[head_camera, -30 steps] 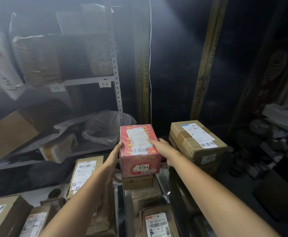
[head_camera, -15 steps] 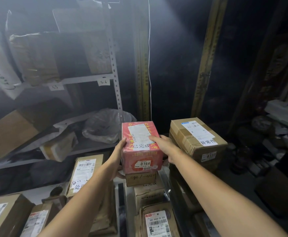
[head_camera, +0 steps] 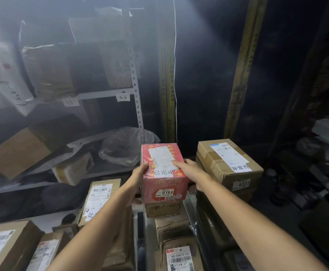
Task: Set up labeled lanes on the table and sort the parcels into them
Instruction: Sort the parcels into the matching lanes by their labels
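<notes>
A red parcel (head_camera: 164,177) numbered 0164, with a white shipping label and a lane label on top, sits on a small brown box (head_camera: 162,209) at the head of the middle row. My left hand (head_camera: 139,178) grips its left side, thumb below. My right hand (head_camera: 192,172) holds its right side, fingers lying over the top. To the right stands a brown parcel (head_camera: 228,165) numbered 0337, bearing its own lane label. On the left a tall brown parcel (head_camera: 100,200) leans, with a partly hidden label.
More brown parcels (head_camera: 179,255) fill the near rows, with others at the lower left (head_camera: 5,249). A metal shelf rack (head_camera: 101,94) tagged 5.5 and 5.6 holds boxes and a plastic bag (head_camera: 124,147) behind. Dark clutter lies at the right (head_camera: 316,173).
The red parcel and both hands have shifted slightly forward and down onto the small brown box; the grip is unchanged.
</notes>
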The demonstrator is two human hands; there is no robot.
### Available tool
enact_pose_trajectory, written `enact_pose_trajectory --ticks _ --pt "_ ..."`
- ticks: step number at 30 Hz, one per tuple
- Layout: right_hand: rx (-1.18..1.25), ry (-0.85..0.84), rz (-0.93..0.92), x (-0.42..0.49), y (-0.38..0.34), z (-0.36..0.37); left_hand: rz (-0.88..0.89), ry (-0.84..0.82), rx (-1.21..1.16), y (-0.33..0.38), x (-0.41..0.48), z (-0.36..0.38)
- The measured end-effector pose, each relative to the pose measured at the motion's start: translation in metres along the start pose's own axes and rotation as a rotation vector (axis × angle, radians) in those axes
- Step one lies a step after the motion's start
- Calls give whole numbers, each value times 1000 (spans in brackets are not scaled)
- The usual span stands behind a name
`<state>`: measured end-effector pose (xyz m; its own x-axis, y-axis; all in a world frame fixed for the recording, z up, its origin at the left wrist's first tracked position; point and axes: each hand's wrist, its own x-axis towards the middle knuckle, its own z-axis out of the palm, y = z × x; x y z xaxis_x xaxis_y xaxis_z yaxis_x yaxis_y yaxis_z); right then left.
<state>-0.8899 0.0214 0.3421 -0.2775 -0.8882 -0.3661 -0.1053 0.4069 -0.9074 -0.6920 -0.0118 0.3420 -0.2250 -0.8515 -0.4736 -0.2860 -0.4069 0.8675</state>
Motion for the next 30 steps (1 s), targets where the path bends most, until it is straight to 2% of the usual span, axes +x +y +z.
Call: enact_pose_trajectory --ticks 5,19,30 --pt "-22 -13 -45 3 -4 1 144 39 137 11 7 -9" --pt "-102 84 -107 10 -21 3 167 131 143 14 7 -21" --pt "-138 29 -95 3 -26 21 124 167 99 6 6 -38"
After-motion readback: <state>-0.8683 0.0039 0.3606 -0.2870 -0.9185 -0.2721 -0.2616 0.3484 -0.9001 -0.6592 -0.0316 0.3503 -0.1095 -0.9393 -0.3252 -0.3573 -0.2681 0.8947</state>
